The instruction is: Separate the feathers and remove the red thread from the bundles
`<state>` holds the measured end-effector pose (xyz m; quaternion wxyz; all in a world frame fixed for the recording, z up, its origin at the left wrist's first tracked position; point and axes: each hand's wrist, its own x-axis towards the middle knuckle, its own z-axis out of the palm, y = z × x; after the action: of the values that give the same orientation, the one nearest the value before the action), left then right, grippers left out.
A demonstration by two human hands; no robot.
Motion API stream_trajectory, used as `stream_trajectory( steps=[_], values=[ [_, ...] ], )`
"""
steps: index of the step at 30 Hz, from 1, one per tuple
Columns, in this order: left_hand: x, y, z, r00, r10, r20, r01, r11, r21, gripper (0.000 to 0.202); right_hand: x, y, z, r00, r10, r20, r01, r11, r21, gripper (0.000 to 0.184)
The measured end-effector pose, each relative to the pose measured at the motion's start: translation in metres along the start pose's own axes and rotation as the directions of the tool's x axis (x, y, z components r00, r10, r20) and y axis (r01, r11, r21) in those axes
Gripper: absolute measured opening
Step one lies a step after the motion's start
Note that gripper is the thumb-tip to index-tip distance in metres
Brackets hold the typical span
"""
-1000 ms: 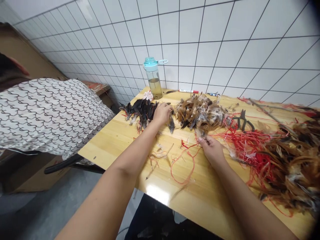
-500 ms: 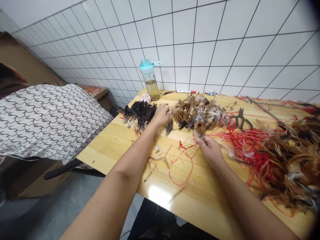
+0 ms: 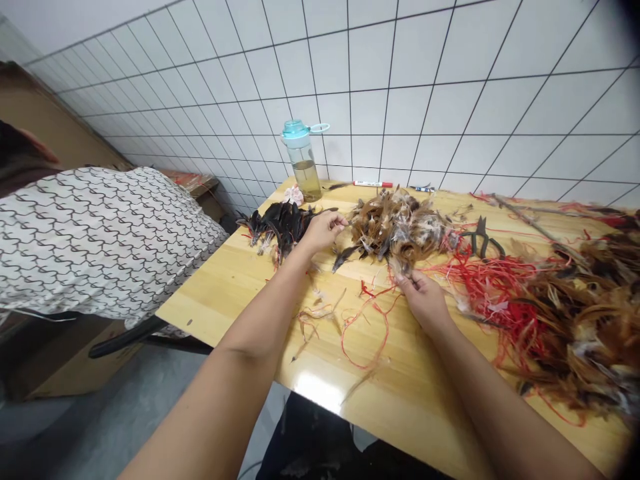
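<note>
We are sorting feathers: our left hand (image 3: 323, 230) hovers loosely open beside the dark feathers (image 3: 277, 223), mid-frame; our right hand (image 3: 425, 297) pinches a brown feather (image 3: 400, 268), likely bound for a pile.

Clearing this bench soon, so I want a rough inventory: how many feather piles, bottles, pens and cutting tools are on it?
Feather piles: 3 (black pile, brown pile, large mixed pile)
Water bottle: 1
Red-capped marker: 1
Blue pen: 1
Pliers: 1
Total: 7
</note>
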<state>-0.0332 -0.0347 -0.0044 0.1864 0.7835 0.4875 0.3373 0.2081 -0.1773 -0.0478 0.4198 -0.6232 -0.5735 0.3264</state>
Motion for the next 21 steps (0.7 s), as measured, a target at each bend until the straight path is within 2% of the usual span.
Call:
stream_trajectory(
  steps=[3,6,8,10,13,15,17,19,21],
  values=[
    [-0.001,0.008,0.004,0.987,0.068,0.145,-0.073,0.997,0.031,0.021,0.0,0.0,0.0,1.0,0.002,0.0,-0.002,1.0,0.013,0.037],
    [-0.003,0.014,0.009,0.958,0.059,0.282,-0.071,0.997,0.033,0.022,0.0,0.001,0.001,1.0,0.006,-0.002,-0.006,1.0,0.021,0.036],
    [-0.003,0.016,0.013,0.945,0.037,0.324,-0.058,0.997,0.055,0.02,0.0,0.001,0.002,1.0,0.01,-0.008,-0.01,1.0,0.026,0.037],
    [-0.003,0.016,0.017,0.952,0.022,0.306,-0.048,0.996,0.079,0.014,0.0,0.001,0.002,1.0,0.009,-0.017,-0.009,0.999,0.04,0.037],
    [-0.002,0.015,0.02,0.987,0.017,0.16,-0.02,1.0,0.014,0.007,0.0,0.002,0.002,1.0,0.008,-0.022,-0.007,0.998,0.063,0.037],
    [0.001,0.015,0.019,1.0,-0.015,0.017,0.018,0.986,-0.168,0.008,0.0,0.003,0.003,1.0,0.019,-0.025,-0.017,0.996,0.083,0.036],
    [0.003,0.018,0.017,0.994,-0.088,-0.072,0.051,0.911,-0.41,0.012,0.001,0.002,0.003,0.999,0.035,-0.029,-0.031,0.992,0.125,0.035],
    [0.003,0.025,0.014,0.989,-0.133,-0.062,0.071,0.804,-0.59,0.02,0.0,0.0,0.003,0.998,0.054,-0.028,-0.048,0.981,0.186,0.034],
    [0.001,0.035,0.012,0.994,-0.101,0.031,0.096,0.742,-0.663,0.028,0.0,-0.003,0.002,0.997,0.077,-0.03,-0.068,0.968,0.241,0.034]
  ],
)
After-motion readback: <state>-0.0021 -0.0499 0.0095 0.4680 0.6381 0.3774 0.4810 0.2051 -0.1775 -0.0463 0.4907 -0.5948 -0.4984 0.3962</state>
